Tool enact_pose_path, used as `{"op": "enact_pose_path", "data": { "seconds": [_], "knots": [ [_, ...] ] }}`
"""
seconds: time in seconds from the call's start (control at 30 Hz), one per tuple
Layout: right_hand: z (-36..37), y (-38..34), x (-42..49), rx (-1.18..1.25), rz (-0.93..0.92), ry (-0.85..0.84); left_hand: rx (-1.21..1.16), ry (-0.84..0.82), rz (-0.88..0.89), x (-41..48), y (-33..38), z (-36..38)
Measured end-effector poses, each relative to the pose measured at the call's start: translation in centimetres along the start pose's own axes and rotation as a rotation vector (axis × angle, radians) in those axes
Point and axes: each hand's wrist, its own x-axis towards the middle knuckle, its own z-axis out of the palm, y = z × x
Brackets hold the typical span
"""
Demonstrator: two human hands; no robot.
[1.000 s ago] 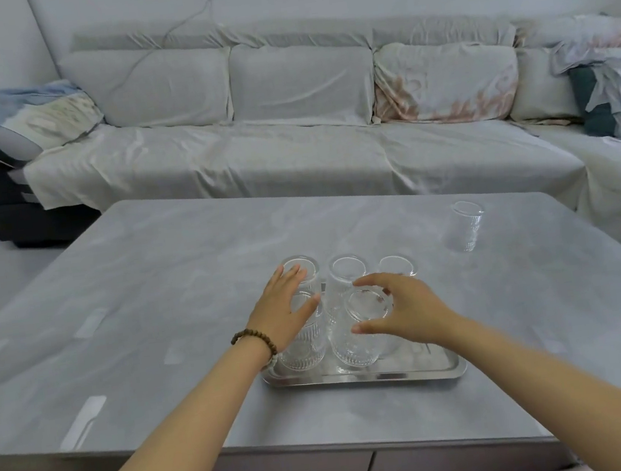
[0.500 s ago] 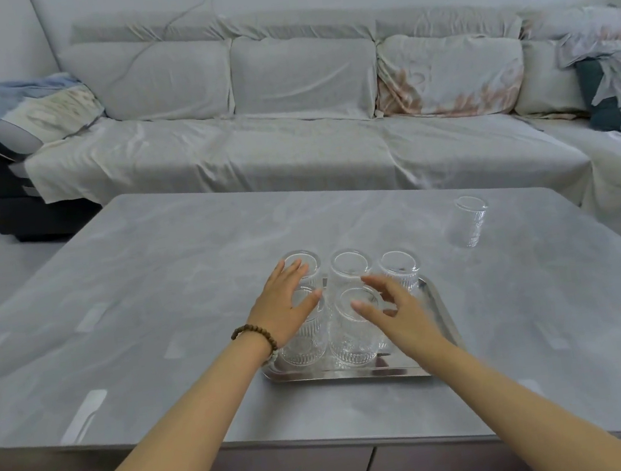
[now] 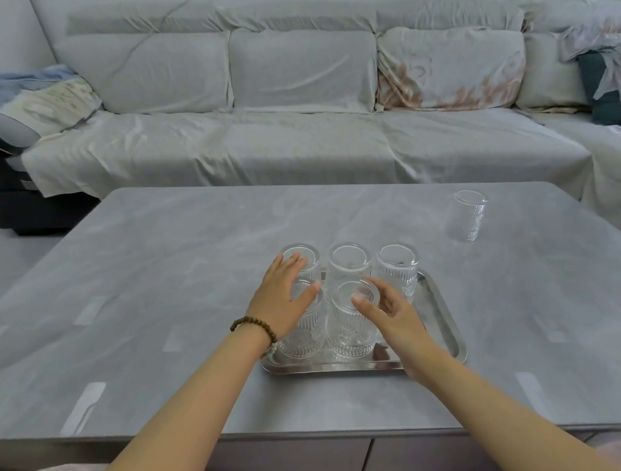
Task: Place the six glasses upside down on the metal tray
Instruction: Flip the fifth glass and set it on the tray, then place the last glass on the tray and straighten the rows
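Observation:
The metal tray (image 3: 443, 322) lies on the grey table near its front edge. Five ribbed clear glasses stand upside down on it: three in the back row (image 3: 349, 264) and two in front. My left hand (image 3: 281, 303) lies flat on top of the front-left glass (image 3: 304, 341), fingers spread. My right hand (image 3: 389, 318) is open beside the front-middle glass (image 3: 347, 333), its thumb tip at the glass's top edge and the fingers apart over the tray's bare right part. A sixth glass (image 3: 466, 218) stands alone on the table, far right of the tray.
The grey table (image 3: 156, 279) stretches wide to the left and behind the tray. A covered sofa (image 3: 289, 147) runs along the far side and around to the right. Drawer fronts show below the table's front edge.
My right hand let go of the front-middle glass, which now stands on the tray, and drew back a little to its right. My left hand stayed on the front-left glass.

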Motion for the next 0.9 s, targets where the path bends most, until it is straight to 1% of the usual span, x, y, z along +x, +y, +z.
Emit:
{"op": "enact_pose_path", "data": {
  "seconds": [0.17, 0.27, 0.4, 0.5, 0.6, 0.7, 0.8, 0.9],
  "knots": [
    [-1.0, -0.1, 0.3, -0.023, -0.024, -0.02, 0.069, 0.01, 0.047, 0.3, 0.4, -0.6],
    [-2.8, -1.2, 1.0, 0.006, -0.053, -0.006, 0.093, 0.02, 0.091, 1.8, 1.5, -1.1],
    [-7.1, -3.8, 3.4, 0.044, -0.085, 0.029, 0.028, -0.052, 0.08, 5.3, 3.7, -1.0],
    [-11.5, -5.1, 6.1, 0.07, -0.083, 0.111, -0.002, -0.105, 0.081, 9.0, 5.8, -0.1],
    [-16.1, -4.9, 9.0, 0.097, -0.033, 0.198, -0.018, -0.164, 0.084, 12.8, 8.0, 1.8],
    [-20.4, -3.9, 12.1, 0.126, 0.05, 0.249, -0.031, -0.246, 0.074, 16.6, 10.3, 4.5],
    [-23.6, -2.5, 14.9, 0.168, 0.131, 0.239, -0.07, -0.314, 0.071, 20.2, 12.8, 7.4],
    [-25.7, -1.1, 17.2, 0.181, 0.185, 0.227, -0.119, -0.346, 0.044, 23.8, 15.0, 10.5]
  ]
}}
